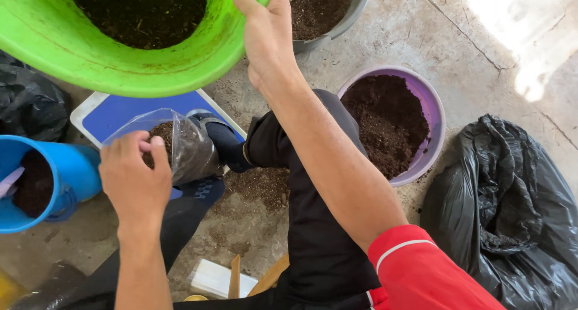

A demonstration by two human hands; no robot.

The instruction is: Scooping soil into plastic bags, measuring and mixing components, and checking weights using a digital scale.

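My left hand (135, 177) grips the rim of a clear plastic bag (186, 144) partly filled with dark soil, held open above my lap. My right hand (265, 36) reaches up and holds the rim of a large green basin (78, 51) with dark soil in it, tilted at the top left. The bag sits just below the basin's lower edge. My legs in dark trousers and dark socks lie under both arms.
A purple bowl (430, 114) of soil stands at the right, a grey tub (346, 15) of soil at the top. A blue pitcher (66, 171) holding soil is at the left, over a blue-and-white tray (111, 114). Black plastic bags (512, 213) lie right and far left. Soil is spilled on the concrete floor.
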